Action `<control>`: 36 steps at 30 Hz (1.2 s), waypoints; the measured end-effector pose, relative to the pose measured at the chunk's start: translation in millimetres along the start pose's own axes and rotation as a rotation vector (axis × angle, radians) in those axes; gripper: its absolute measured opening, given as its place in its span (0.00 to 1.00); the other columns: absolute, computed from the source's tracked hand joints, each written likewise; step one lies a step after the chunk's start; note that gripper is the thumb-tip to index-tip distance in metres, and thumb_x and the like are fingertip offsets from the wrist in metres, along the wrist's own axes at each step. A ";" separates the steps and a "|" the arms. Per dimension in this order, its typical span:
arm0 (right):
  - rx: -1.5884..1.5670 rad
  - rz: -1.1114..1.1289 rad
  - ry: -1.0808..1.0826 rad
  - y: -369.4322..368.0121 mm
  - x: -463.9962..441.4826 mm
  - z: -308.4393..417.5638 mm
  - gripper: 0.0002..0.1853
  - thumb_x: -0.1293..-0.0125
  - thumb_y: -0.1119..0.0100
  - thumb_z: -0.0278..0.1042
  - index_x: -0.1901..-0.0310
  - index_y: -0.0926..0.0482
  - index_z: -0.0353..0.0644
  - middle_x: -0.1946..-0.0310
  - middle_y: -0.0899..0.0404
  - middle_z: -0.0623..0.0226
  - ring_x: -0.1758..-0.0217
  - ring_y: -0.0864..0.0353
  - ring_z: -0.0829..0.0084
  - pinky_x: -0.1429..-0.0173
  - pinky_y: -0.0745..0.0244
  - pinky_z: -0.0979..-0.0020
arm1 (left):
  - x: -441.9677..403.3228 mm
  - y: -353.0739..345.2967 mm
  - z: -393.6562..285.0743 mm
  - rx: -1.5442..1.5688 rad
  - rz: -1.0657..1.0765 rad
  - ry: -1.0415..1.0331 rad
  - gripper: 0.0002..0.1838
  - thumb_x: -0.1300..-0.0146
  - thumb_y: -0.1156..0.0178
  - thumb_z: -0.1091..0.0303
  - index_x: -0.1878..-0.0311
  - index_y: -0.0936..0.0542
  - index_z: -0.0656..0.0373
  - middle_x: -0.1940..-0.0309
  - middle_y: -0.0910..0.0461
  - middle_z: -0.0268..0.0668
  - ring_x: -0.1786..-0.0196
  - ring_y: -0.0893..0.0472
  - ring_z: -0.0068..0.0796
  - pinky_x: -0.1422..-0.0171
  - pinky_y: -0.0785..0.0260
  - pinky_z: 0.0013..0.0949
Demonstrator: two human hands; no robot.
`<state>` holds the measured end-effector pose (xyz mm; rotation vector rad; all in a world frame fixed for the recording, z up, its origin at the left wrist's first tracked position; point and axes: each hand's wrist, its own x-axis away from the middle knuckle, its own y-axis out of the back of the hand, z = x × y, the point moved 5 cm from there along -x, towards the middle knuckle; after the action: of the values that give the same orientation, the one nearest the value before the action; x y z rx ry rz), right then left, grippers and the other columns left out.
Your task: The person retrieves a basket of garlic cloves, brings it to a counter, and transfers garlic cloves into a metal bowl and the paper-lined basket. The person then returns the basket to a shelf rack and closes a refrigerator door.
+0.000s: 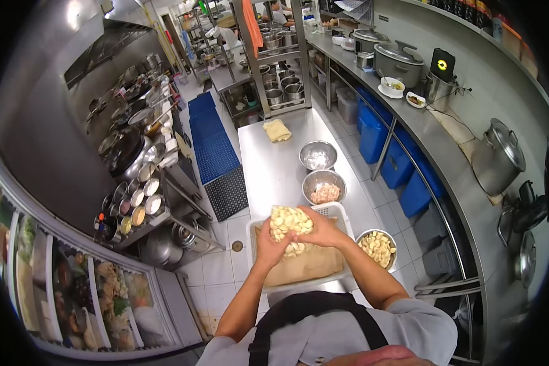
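Presently, your left grip and right grip clasp pale pieces over the white basket. Both curl inward.

Ahead of our left hand, beyond the low rim of the white basket, we have a lane over the bare steel table, running forward to a yellow cloth. Ahead of our right hand, a bowl of pink meat and a second metal bowl behind it block low passage. A bowl of pale pieces crowds our right forearm. Left of the basket, we have open room above floor tiles; far ahead, a metal rack bars the way.
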<state>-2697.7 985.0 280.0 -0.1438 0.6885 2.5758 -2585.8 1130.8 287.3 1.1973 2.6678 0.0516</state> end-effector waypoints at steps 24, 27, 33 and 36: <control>0.240 -0.130 -0.286 -24.7 52.1 -25.0 0.32 0.40 0.35 0.36 0.33 0.26 0.34 0.44 0.18 0.42 0.39 0.19 0.46 0.35 0.25 0.54 | 31.6 -17.4 28.6 -0.776 0.149 0.200 0.64 0.49 0.25 0.43 0.19 0.50 0.67 0.41 0.19 0.58 0.39 0.18 0.55 0.36 0.25 0.46; 0.208 -0.171 -0.217 -31.4 51.7 -48.7 0.33 0.39 0.36 0.35 0.32 0.27 0.35 0.43 0.18 0.42 0.38 0.19 0.46 0.33 0.25 0.55 | 33.5 -16.1 27.1 -0.745 0.220 0.361 0.64 0.49 0.25 0.40 0.21 0.49 0.69 0.40 0.19 0.57 0.39 0.18 0.56 0.37 0.25 0.46; 0.004 -0.116 -0.169 -36.1 63.4 -88.8 0.31 0.42 0.35 0.24 0.34 0.22 0.36 0.41 0.17 0.53 0.37 0.19 0.63 0.32 0.25 0.64 | 18.1 3.7 112.8 -0.675 0.322 0.120 0.48 0.53 0.20 0.50 0.33 0.30 0.65 0.45 0.17 0.54 0.41 0.17 0.50 0.36 0.25 0.45; -0.390 -0.052 -0.260 -17.2 61.8 -93.5 0.26 0.36 0.43 0.17 0.35 0.21 0.37 0.41 0.16 0.61 0.45 0.15 0.72 0.44 0.18 0.72 | 18.0 14.9 102.0 -0.291 0.419 0.218 0.32 0.48 0.29 0.75 0.37 0.24 0.70 0.46 0.16 0.43 0.45 0.16 0.31 0.39 0.23 0.34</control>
<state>-2746.2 977.3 177.8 0.0490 0.0842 2.5860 -2565.0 1148.3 186.2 1.6984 2.4107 0.6460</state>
